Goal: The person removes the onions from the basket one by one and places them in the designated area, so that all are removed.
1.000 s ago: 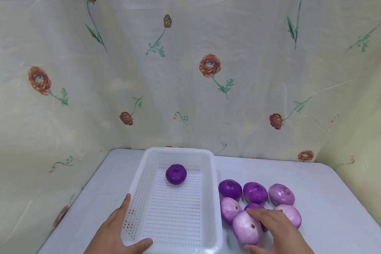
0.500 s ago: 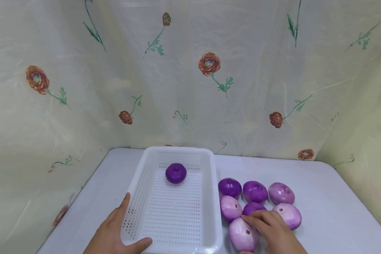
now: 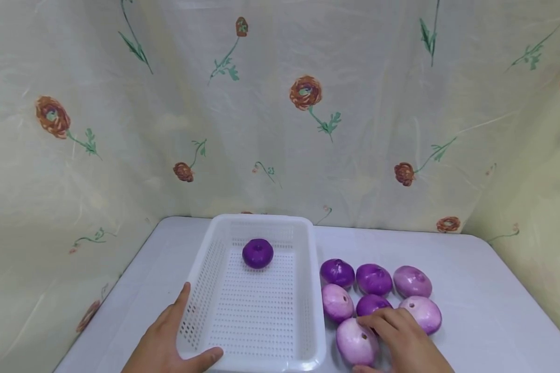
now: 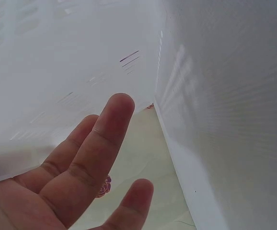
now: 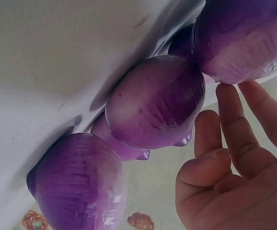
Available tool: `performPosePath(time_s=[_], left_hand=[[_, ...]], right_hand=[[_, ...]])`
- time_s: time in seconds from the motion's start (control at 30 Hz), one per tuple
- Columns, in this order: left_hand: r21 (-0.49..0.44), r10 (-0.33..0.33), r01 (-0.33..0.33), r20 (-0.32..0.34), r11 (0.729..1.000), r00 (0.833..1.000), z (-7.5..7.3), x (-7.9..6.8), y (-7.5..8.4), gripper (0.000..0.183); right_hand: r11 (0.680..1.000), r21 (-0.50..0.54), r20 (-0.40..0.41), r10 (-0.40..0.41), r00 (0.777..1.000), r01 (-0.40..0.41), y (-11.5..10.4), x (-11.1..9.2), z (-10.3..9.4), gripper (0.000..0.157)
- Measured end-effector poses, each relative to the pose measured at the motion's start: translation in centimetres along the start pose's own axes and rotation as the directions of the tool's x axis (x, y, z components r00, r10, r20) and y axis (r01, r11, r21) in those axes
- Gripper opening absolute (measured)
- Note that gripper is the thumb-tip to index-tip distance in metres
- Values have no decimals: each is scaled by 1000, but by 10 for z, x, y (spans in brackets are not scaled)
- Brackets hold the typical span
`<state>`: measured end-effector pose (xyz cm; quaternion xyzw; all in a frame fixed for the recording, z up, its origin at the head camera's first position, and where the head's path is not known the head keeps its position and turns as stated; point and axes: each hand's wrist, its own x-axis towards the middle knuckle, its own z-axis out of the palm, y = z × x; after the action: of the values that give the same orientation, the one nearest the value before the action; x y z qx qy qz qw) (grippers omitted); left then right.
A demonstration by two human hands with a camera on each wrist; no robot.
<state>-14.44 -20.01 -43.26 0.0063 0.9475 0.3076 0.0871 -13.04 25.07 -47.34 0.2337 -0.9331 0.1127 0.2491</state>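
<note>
My right hand [image 3: 403, 339] pinches the nearest red onion [image 3: 357, 342] between fingers and thumb, beside the basket's near right corner. In the right wrist view, two fingertips of that hand touch the held onion [image 5: 244, 43], while the other fingers curl beneath. My left hand [image 3: 165, 339] rests against the near left side of the white perforated basket [image 3: 318, 311], its thumb over the rim. The left wrist view has its fingers stretched out, apart, along the basket's outer wall [image 4: 71, 57]. One dark purple onion [image 3: 257, 254] lies inside the basket toward the back.
Several more onions stand in loose rows right of the basket, among them a dark one [image 3: 337, 273], a pale one [image 3: 337, 303] and a pinkish one [image 3: 413, 281]. A white-covered table [image 3: 485, 300] bears everything. Flower-printed cloth [image 3: 354, 129] hangs behind and at both sides.
My right hand has moved the held onion slightly toward me and left, then kept it nearly still. My left hand and the basket hold their places; the head view shifts slightly.
</note>
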Motion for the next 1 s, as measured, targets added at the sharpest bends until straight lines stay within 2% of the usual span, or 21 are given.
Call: performPosePath(time_s=[0.47, 0.73, 1.0], left_hand=[[11, -4, 4, -4, 1000, 1000, 1, 0, -1, 141], [5, 18, -17, -12, 1000, 1000, 1, 2, -2, 140], [12, 23, -23, -13, 1000, 1000, 1, 1, -3, 140]], right_hand=[[999, -20, -6, -31, 1000, 31, 2, -1, -3, 76], [1000, 18, 25, -2, 1000, 2, 1, 0, -8, 72], [999, 10, -7, -52, 999, 52, 3, -1, -8, 76]])
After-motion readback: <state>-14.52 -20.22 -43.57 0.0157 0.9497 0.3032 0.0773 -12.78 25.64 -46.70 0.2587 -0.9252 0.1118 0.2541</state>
